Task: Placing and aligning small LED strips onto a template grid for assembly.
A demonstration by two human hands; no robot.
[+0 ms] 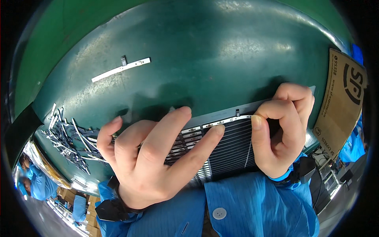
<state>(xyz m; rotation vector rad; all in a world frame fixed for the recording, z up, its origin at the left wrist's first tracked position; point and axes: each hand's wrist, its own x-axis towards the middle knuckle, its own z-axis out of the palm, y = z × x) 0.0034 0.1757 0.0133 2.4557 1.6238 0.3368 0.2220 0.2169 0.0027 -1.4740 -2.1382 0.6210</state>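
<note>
A dark panel (229,148) with closely set parallel rows lies at the table's near edge, in front of my body. Along its far edge runs a thin white strip (229,119) with a small black tab. My right hand (282,126) pinches the strip's right end between thumb and index finger, lifting it slightly. My left hand (152,158) spreads over the panel's left part, its thumb tip resting at the white strip and the other fingers reaching past the far edge. Whitish strips with metal pieces show between its fingers; the rest there is hidden.
Loose black and white strips (73,138) lie in a tangled pile at the left. A single white strip with a black tab (122,69) lies farther back on the green table (205,59). At the right stands a brown cardboard box (341,102). People in blue (43,183) are at lower left.
</note>
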